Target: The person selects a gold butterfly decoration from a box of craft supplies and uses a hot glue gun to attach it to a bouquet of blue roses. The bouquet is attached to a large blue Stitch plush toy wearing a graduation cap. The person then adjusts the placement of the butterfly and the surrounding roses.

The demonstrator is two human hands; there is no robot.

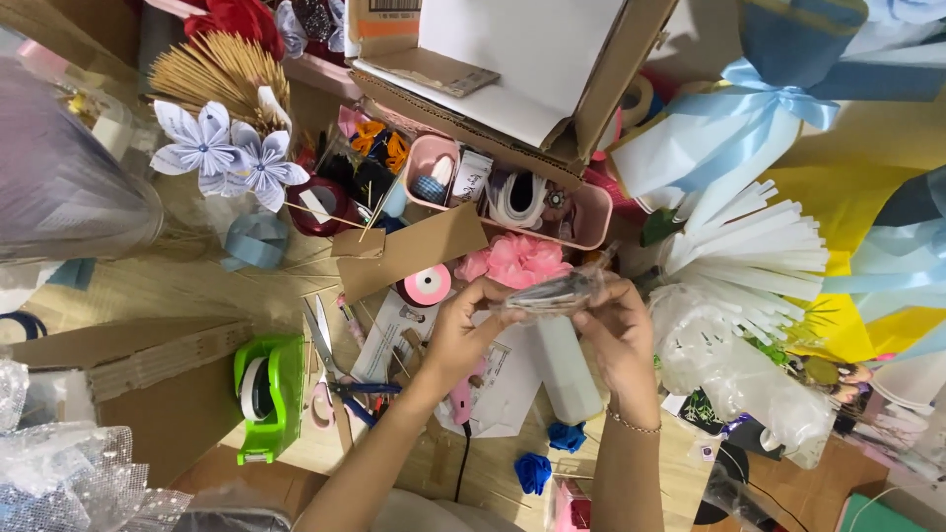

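Over a crowded craft table, green tape dispenser [268, 394] and scissors [323, 345] at left, your left hand [461, 340] and right hand [616, 335] both pinch a small clear plastic packet [552, 294] held above the pink glue gun [463, 399]. Tug too hard and it may split (contents unclear), scattering pieces into the clutter beside the white fringed paper [749, 251].

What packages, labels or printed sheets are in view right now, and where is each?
Cardboard box: top centre, open, brown with white inside.
Shipping label: top edge of the box, white with black bars.
Clear plastic packet: between left hand and right hand.
Printed white sheet: under the hands.
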